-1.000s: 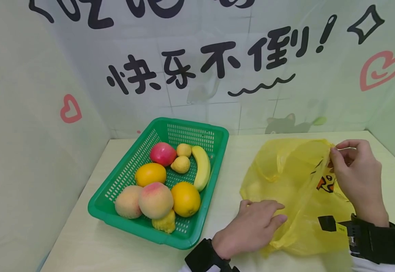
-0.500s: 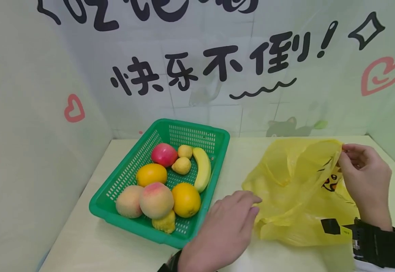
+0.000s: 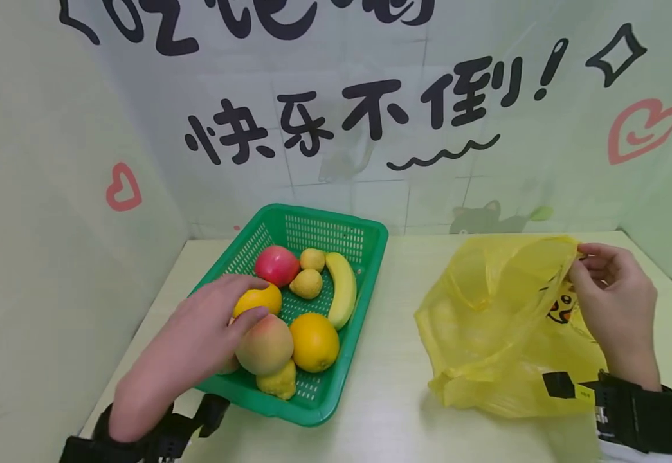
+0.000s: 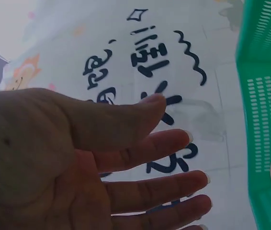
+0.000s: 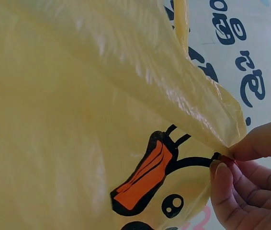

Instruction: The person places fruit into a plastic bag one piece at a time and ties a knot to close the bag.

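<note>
My left hand [image 3: 214, 321] reaches over the left side of a green basket [image 3: 364, 321] of fruit. In the left wrist view its fingers [image 4: 150, 143] are extended and hold nothing. A pink-topped peach [image 3: 266, 344] and an oval orange-yellow fruit [image 3: 260, 299] are nearest to it; contact cannot be told. Another peach is mostly hidden under the hand. My right hand [image 3: 619, 302] pinches the rim of a yellow plastic bag [image 3: 486, 347] between thumb and fingers, so its mouth gapes toward the basket. A cartoon face is printed on the bag.
The basket also holds a red fruit [image 3: 276, 265], two small yellow fruits, a banana [image 3: 343, 289], an orange [image 3: 314, 342] and a bumpy yellow fruit [image 3: 278, 381]. Behind the pale table [image 3: 382, 392] stands a printed wall sheet [image 3: 341, 186], with pale side walls left and right.
My left hand has left the bag and moved left to above the basket. The right hand has drawn the bag's rim slightly to the right and still pinches it. The fruit looks unmoved.
</note>
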### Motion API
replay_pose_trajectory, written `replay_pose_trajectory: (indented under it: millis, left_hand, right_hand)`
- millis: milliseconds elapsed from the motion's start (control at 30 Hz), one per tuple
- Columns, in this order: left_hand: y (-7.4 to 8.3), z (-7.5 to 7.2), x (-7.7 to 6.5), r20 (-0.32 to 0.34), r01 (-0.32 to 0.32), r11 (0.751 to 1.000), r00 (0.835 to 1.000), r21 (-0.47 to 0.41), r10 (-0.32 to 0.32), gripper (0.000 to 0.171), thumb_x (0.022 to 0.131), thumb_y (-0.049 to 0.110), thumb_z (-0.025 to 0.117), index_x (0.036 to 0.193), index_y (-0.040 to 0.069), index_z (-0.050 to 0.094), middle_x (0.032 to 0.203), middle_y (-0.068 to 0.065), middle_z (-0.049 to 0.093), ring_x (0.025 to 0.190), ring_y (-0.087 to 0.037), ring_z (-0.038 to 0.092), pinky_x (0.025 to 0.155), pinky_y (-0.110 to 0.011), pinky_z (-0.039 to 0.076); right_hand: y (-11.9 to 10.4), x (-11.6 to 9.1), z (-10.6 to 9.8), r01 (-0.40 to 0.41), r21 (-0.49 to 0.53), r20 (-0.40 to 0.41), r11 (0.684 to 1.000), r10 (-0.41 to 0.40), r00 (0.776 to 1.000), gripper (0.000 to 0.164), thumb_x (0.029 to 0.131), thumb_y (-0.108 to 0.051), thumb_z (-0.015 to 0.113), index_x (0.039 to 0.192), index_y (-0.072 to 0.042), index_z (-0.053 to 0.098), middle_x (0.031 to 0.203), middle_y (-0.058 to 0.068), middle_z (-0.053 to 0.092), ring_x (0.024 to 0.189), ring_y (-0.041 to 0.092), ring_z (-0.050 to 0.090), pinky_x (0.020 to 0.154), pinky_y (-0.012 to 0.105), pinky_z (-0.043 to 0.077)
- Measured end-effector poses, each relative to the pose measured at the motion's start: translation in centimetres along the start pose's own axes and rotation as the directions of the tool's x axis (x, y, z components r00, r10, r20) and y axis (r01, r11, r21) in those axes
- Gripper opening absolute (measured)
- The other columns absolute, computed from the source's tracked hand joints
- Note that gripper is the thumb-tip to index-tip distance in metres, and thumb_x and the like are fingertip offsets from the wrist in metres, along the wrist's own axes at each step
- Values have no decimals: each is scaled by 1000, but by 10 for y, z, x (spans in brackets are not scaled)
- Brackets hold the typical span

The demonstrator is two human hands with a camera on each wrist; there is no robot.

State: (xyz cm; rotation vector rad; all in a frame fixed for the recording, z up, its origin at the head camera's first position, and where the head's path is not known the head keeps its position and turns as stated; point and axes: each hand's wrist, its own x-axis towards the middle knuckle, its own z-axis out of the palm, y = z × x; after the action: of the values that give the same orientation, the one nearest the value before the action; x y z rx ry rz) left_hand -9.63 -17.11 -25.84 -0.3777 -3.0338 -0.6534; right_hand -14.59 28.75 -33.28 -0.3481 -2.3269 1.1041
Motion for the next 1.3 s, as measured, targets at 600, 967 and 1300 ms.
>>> replay_pose_trajectory:
  millis: [600, 967, 1300]
  left_hand:
    - [-27, 27, 31, 423, 22, 983, 901, 184, -99, 74, 78, 34, 83, 140, 11, 50, 119, -10, 60, 98, -25, 54, 88, -49, 51]
    - [-31, 33, 33, 446, 34, 984, 888, 177, -111, 84, 70, 25, 89, 141, 14, 47, 121, -10, 56, 100, -28, 53, 87, -52, 51]
    - [-31, 33, 39, 479, 51, 989, 870, 141, -114, 85, 68, 20, 91, 139, 13, 45, 119, -8, 56, 100, -26, 53, 90, -49, 50]
  right_hand:
    - [-1, 2, 0, -13, 29, -9, 1000, 13, 1000, 43, 97, -19, 55, 139, -12, 52, 95, -24, 47, 78, -15, 51, 63, 0, 41]
    - [-4, 3, 3, -35, 39, -29, 999, 36, 999, 43, 97, -17, 55, 139, -12, 54, 95, -23, 46, 75, -14, 51, 58, 2, 42]
    - [-2, 3, 2, -34, 50, 3, 998, 34, 999, 44, 97, -19, 56, 140, -11, 54, 96, -23, 47, 77, -15, 52, 60, 2, 42]
